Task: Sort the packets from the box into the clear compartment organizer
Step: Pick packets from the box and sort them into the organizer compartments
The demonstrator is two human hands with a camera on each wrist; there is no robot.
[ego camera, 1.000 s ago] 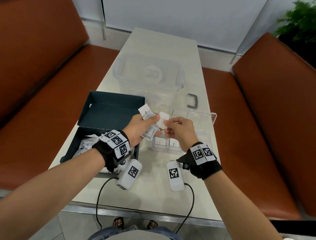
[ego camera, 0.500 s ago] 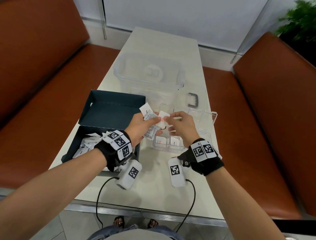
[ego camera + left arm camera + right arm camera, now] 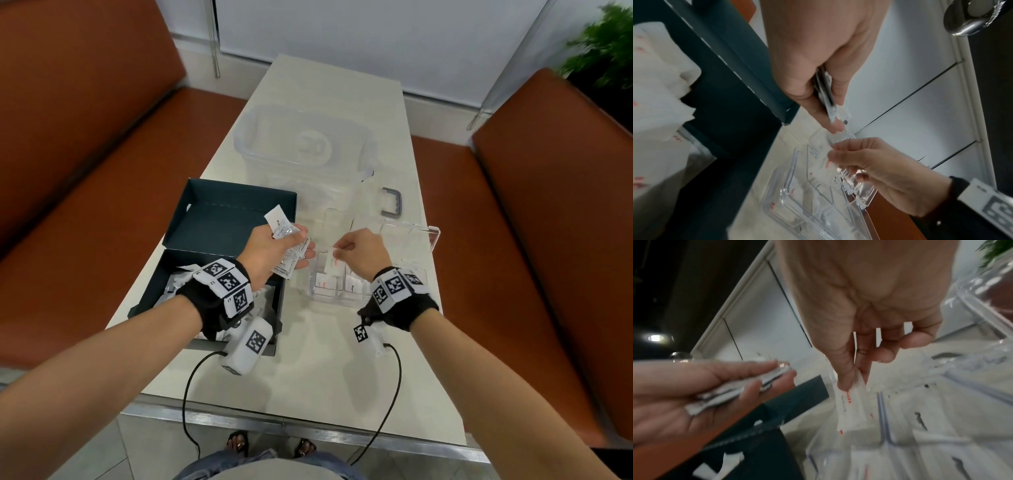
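- The right hand [image 3: 358,251] pinches one small white packet [image 3: 331,262] by its top edge between thumb and fingertips, hanging it above the near-left part of the clear compartment organizer [image 3: 432,236].
- In the right wrist view that packet [image 3: 852,408] is a flat, matte paper rectangle with red print along one side and a crimped edge; its lower end dips toward a compartment that already holds white packets.
- The left hand [image 3: 270,251] grips a small sheaf of packets [image 3: 286,240], thumb laid over them and fingers curled beneath; these are white with fine dark print.
- The left wrist view shows the sheaf [image 3: 825,91] edge-on as thin, layered sheets, which the head view does not reveal.
- The organizer is hard, glossy, see-through plastic with straight dividers and a hinged lid lying open on its far side; small hinge tabs show only in the left wrist view [image 3: 849,188].
- The box [image 3: 219,219] is dark teal card with a matte finish and its lid standing open; loose white packets [image 3: 178,281] lie crumpled in its tray.
- A larger clear plastic tub [image 3: 305,147] stands farther along the pale table [image 3: 298,370], with a grey handle [image 3: 392,202] beside it.
- Orange-brown padded benches [image 3: 85,171] flank the table.
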